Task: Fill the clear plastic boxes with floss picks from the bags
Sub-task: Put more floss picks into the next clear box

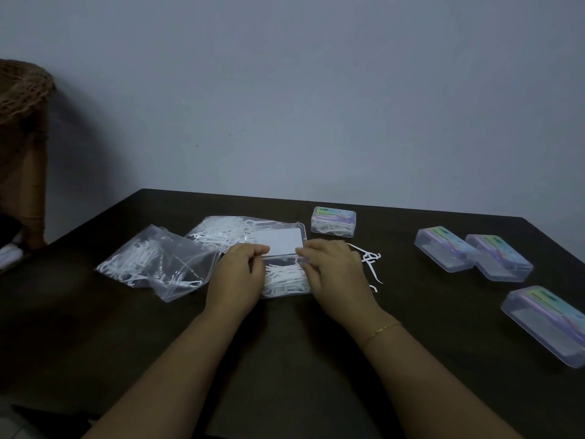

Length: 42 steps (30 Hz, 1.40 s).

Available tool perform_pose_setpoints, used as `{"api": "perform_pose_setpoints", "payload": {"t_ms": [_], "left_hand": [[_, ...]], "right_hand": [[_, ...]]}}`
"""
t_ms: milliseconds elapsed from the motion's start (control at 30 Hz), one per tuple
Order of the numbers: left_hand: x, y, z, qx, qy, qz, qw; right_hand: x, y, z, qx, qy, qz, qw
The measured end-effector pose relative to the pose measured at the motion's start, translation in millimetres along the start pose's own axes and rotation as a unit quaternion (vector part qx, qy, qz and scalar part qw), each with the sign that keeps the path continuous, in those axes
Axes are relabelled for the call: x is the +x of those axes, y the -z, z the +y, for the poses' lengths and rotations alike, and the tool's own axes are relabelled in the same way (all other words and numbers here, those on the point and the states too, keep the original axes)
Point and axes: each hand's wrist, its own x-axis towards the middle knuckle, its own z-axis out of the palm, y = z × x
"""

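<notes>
Clear plastic box (285,280), light, thin-walled, likely slippery; best held at its side walls. Left hand (235,277) and right hand (332,274) fingers grip its hinged lid (278,240).

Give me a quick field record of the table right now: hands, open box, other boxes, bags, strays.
left hand: grips open box's left side
right hand: grips its right side
open box: holds floss picks, lid raised
filled box: closed, behind
closed boxes: three at right, contents unclear
bags: one at left, one behind open box
loose picks: beside right hand
</notes>
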Motion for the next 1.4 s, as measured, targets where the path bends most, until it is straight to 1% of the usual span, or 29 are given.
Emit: {"api": "perform_pose_setpoints", "payload": {"t_ms": [67, 200, 267, 333, 433, 567, 633, 700, 767, 833, 900, 1000, 1100, 1167, 1233, 1333, 1400], "left_hand": [[1, 2, 1, -0.002, 0.007, -0.001, 1.0], [0, 5, 1, 0.002, -0.002, -0.002, 1.0], [0, 4, -2, 0.017, -0.022, -0.016, 0.999], [0, 2, -5, 0.034, -0.041, -0.039, 0.998], [0, -1, -7, 0.045, -0.05, -0.056, 0.996], [-2, 0, -5, 0.056, -0.071, -0.058, 0.994], [-3, 1, -2, 0.077, -0.083, -0.086, 0.99], [-4, 0, 0, 0.115, -0.085, -0.13, 0.981], [-4, -1, 0, 0.149, -0.083, -0.149, 0.974], [-3, -1, 0, 0.167, -0.08, -0.151, 0.971], [-3, 0, 0, 0.174, -0.081, -0.15, 0.97], [-4, 0, 1, 0.18, -0.078, -0.153, 0.969], [-4, 1, 3, 0.198, -0.068, -0.155, 0.965], [-4, 2, 3, 0.203, -0.057, -0.151, 0.966], [-4, 4, 3, 0.208, -0.047, -0.142, 0.967], [-5, 6, 4, 0.208, -0.039, -0.135, 0.968], [-7, 6, 6, 0.209, -0.038, -0.134, 0.968]], "right_hand": [[0, 5, 6, 0.011, -0.054, -0.035, 0.998], [0, 9, 11, -0.003, -0.107, -0.084, 0.991], [0, 8, 10, -0.008, -0.11, -0.104, 0.988], [0, 7, 9, -0.012, -0.095, -0.128, 0.987], [0, 6, 6, 0.012, -0.088, -0.168, 0.982], [3, 13, 12, 0.035, -0.125, -0.143, 0.981], [4, 16, 15, 0.029, -0.136, -0.161, 0.977], [4, 15, 14, 0.029, -0.126, -0.188, 0.974], [2, 13, 12, 0.029, -0.113, -0.208, 0.971], [2, 14, 11, 0.036, -0.114, -0.2, 0.972], [5, 18, 12, 0.045, -0.131, -0.168, 0.976], [9, 23, 23, 0.035, -0.193, -0.132, 0.972], [13, 27, 41, -0.006, -0.277, -0.142, 0.95], [14, 30, 52, -0.007, -0.332, -0.145, 0.932], [14, 33, 62, -0.002, -0.368, -0.138, 0.919], [12, 33, 70, -0.004, -0.381, -0.142, 0.914], [11, 33, 70, -0.015, -0.363, -0.162, 0.917]]}}
